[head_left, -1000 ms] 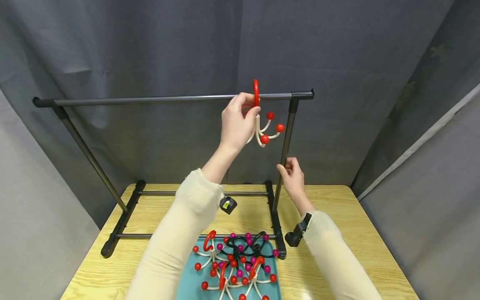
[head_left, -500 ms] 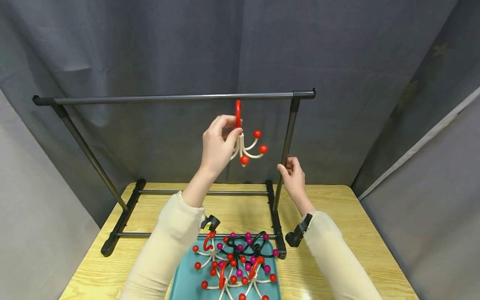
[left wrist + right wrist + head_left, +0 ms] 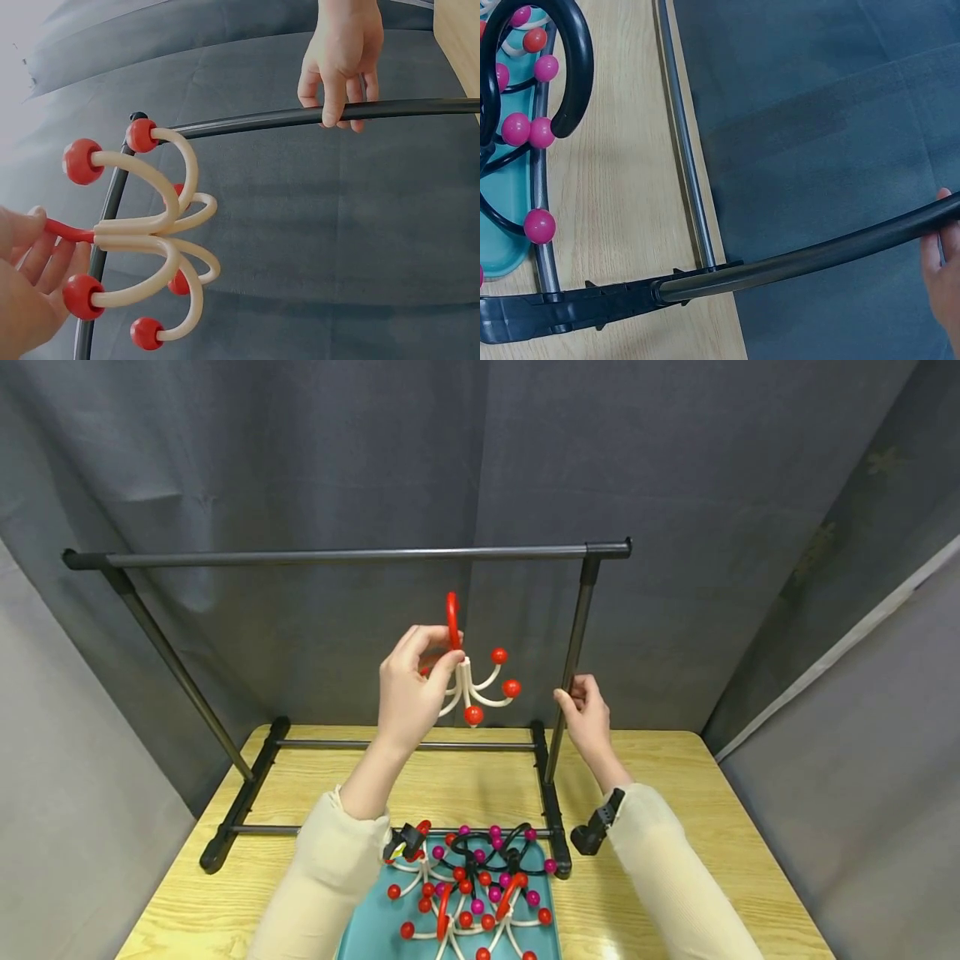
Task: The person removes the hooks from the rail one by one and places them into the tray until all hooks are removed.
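Note:
My left hand (image 3: 408, 693) pinches the red loop of a cream hook (image 3: 468, 670) with red ball tips, holding it in the air below the rack's top bar (image 3: 345, 557). The left wrist view shows the same cream hook (image 3: 154, 236) with its red stem between my fingers (image 3: 34, 255). My right hand (image 3: 585, 714) grips the rack's right upright post (image 3: 572, 652); in the left wrist view that right hand (image 3: 339, 64) is curled round the post (image 3: 420, 109). In the right wrist view only my fingertips (image 3: 943, 262) show against the post (image 3: 810, 259).
A teal tray (image 3: 375, 922) at the table's near edge holds several more hooks (image 3: 472, 881) with red and magenta balls, some black. The black rack's base feet (image 3: 243, 797) stand on the wooden table (image 3: 675, 777). Grey curtains close in the back and sides.
My left hand has brought the hook down and to the left, away from the top bar it was level with. The right hand has kept still on the post.

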`<state>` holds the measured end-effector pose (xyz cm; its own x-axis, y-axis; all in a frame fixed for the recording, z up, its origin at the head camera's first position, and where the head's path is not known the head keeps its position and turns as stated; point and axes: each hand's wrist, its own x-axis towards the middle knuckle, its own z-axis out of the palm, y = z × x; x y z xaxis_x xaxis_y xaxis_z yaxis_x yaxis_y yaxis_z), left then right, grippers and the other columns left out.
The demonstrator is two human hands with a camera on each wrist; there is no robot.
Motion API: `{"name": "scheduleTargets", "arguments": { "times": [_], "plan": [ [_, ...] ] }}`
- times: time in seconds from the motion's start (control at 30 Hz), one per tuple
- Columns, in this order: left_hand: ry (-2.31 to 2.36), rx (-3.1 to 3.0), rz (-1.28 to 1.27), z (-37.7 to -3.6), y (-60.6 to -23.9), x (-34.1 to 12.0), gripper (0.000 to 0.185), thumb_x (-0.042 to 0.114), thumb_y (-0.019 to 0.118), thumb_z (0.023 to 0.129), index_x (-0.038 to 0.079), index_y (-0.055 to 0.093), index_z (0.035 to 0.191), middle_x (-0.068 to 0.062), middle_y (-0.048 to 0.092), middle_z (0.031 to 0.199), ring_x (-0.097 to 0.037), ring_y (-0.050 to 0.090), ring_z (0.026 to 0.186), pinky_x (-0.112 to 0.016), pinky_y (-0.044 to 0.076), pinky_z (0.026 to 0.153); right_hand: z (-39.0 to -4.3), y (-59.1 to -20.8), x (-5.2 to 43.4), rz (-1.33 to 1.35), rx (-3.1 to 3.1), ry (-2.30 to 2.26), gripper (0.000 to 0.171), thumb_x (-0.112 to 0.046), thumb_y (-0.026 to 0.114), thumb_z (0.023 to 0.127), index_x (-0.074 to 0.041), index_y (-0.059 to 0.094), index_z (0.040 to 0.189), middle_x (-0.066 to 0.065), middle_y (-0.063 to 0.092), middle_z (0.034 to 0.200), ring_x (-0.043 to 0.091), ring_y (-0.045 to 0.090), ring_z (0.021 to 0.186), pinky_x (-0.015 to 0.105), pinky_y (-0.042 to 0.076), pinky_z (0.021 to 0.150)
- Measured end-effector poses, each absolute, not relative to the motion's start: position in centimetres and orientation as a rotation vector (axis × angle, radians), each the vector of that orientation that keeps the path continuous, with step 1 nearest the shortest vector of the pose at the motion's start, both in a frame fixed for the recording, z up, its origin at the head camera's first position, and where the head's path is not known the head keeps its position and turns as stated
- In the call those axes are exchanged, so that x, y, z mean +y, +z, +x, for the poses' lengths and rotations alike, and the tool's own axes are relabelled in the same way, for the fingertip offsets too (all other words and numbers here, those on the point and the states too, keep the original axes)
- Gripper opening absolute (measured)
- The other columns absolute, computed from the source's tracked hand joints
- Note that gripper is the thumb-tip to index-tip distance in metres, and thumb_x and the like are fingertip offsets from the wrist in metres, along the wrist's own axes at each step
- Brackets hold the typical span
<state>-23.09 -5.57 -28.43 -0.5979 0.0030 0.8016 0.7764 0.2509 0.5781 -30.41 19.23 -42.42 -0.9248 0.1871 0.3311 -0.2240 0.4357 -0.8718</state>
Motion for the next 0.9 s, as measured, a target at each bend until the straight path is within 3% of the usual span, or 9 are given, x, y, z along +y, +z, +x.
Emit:
{"name": "scheduleTargets", "arguments": {
  "times": [0.5,0.9],
  "plan": [
    [-1.395,-1.917,-0.601,-19.2,-33.3,-9.7,0.016,0.008,0.068,0.079,0.004,0.065,0.094,-0.005,0.064,0.092,-0.017,0.065,0.078,-0.020,0.054,0.068,-30.4,-42.3,19.2,0.062,-2.401,1.445,0.034,-0.030,0.055,0.090,-0.009,0.045,0.113,0.012,0.057,0.109,0.027,0.061,0.100,0.042,0.049,0.084],
    [-1.440,-1.965,-0.467,-16.0,-37.6,-12.7,0.021,-0.006,0.066,0.076,-0.001,0.064,0.096,-0.011,0.061,0.090,-0.006,0.059,0.087,-0.014,0.049,0.079,-30.6,-42.3,18.9,0.069,-2.368,1.450,0.034,-0.027,0.056,0.090,-0.006,0.044,0.114,0.014,0.056,0.107,0.028,0.060,0.099,0.042,0.049,0.082]
  ]
}}
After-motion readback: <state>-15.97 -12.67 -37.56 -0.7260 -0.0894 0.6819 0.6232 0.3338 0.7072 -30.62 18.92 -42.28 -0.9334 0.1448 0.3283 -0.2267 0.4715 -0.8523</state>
